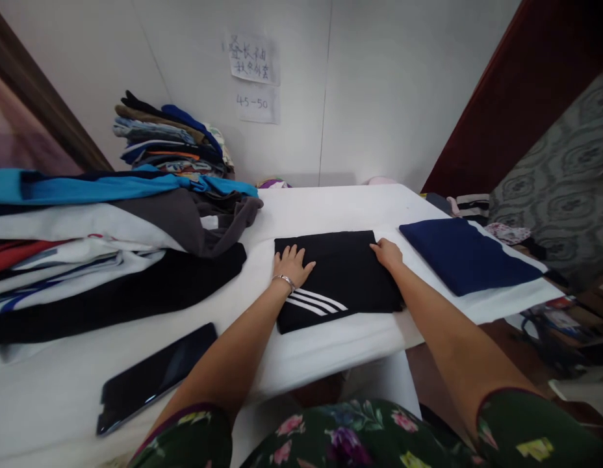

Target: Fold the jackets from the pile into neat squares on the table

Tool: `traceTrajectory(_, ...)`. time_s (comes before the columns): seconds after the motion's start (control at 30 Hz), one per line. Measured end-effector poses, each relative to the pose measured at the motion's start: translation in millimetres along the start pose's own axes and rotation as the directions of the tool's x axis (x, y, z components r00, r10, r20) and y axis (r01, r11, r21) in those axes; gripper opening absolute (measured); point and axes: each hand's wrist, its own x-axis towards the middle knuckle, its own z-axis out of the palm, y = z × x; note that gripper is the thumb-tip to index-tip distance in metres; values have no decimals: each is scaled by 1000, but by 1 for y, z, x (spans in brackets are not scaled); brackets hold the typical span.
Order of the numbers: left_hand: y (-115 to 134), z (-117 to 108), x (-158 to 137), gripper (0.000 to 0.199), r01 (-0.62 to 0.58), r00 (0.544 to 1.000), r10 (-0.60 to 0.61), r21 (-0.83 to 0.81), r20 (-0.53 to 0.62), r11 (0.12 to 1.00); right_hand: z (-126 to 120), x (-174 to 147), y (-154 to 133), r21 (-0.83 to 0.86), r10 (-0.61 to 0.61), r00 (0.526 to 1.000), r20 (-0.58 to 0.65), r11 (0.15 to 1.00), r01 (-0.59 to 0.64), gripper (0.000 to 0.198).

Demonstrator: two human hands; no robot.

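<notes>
We have the folded black garment (343, 266) on the white table (331, 207), our left hand (290, 265) spread flat on it, our right hand (389, 253) pinching its edge; it looks soft, light and floppy, best held by both side edges

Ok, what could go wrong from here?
The left forearm might nudge the black smartphone lying beside it. The navy folded garment sits close to the right edge of the white table and could slip off. The right hand, at the black striped garment's far right corner, might drag the fold askew.
</notes>
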Motion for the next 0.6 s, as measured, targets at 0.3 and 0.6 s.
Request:
traceTrajectory(0.3, -2, -3, 2, 69, 27, 999, -22, -110, 42, 994, -4, -36, 27, 145, -316, 943, -108, 933, 329, 40)
traceTrajectory(0.6, -8, -30, -13, 58, -68, 996, 44, -361, -74, 930, -7, -131, 79, 482, -488, 810, -324, 652, 586, 29)
